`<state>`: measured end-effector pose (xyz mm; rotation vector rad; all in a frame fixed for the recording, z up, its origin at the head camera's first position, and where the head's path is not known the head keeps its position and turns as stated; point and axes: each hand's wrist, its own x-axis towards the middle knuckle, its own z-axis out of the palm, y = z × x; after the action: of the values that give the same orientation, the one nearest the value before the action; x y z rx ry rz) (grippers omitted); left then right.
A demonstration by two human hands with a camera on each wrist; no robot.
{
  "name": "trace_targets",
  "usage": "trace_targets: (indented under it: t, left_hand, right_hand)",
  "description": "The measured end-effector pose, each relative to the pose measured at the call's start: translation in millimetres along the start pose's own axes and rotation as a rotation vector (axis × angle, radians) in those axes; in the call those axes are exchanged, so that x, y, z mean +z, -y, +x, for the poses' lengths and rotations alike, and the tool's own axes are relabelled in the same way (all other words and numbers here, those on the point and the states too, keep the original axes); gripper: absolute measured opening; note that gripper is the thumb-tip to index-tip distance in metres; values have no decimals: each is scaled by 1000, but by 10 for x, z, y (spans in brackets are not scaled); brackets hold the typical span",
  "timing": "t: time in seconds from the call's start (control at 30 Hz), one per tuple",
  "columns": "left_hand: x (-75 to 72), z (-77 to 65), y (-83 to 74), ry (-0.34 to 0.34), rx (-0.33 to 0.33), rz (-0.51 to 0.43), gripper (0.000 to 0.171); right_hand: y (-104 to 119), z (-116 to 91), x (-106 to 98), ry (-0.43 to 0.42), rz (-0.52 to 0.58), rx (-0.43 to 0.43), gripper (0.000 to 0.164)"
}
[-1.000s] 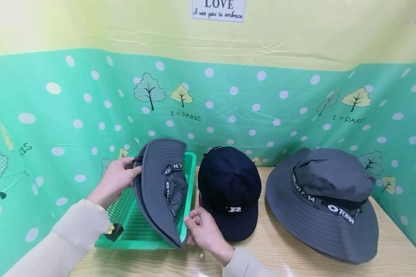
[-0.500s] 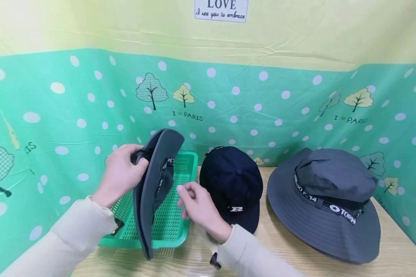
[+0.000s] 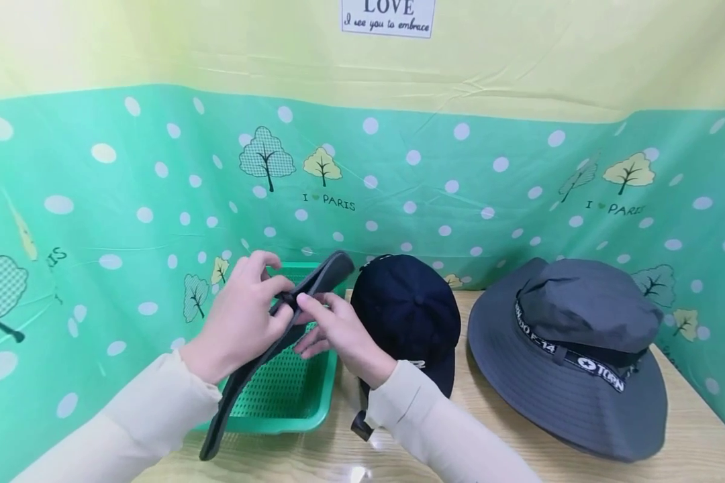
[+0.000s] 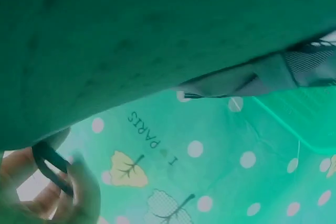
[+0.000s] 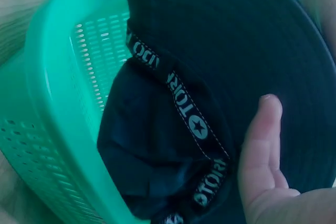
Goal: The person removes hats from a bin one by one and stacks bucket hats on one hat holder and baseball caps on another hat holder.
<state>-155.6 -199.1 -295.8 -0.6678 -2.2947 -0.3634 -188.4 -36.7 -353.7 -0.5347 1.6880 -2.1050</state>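
Folded nearly edge-on, a dark grey bucket hat (image 3: 228,402) with a lettered band is held up over a green plastic basket (image 3: 284,392). My left hand (image 3: 238,322) grips it by the brim on the left. A dark strap loop (image 4: 52,169) shows among the left hand's fingers in the left wrist view. My right hand (image 3: 347,339) pinches the brim close to the left fingertips. In the right wrist view, one digit of the right hand (image 5: 266,161) lies along the brim beside the crown (image 5: 157,140); its other fingers are hidden.
A navy baseball cap (image 3: 406,315) with a white letter sits right of the basket, partly behind my right forearm. Farther right lies another grey bucket hat (image 3: 580,349). The wooden table (image 3: 441,429) meets a green and yellow printed cloth (image 3: 411,181) behind.
The left hand has raised the hat and turned it edge-on, its top tilting right. The right hand has moved from the basket's rim onto the brim.
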Motion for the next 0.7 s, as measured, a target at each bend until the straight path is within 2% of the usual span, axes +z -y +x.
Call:
trace_targets:
  t: [0.1,0.17,0.37,0.53,0.6,0.7]
  left_hand:
    - [9,-5,0,38,18,59,16]
    - [12,-14,13,88,0,79,17]
    - [-46,-33,124,322,-187,49,12]
    - [-150,13,297,391,-274,34,10]
    - [-204,56,385,442,-315,20,14]
    - [-263,148,549,558,-395,-3,13]
  right_hand:
    - [-46,1,-9,-21,10,2,34]
    - [-83,6,-13,-42,-5,2,27]
    - [-210,-42,-30,-91,-91,-24,25]
    - [-311,-117,-70,-89,-126,-47,24]
    - [-378,-122,-91,-99,-132,-50,24]
    - [-428,-145,-95,-128,-141,-28,22]
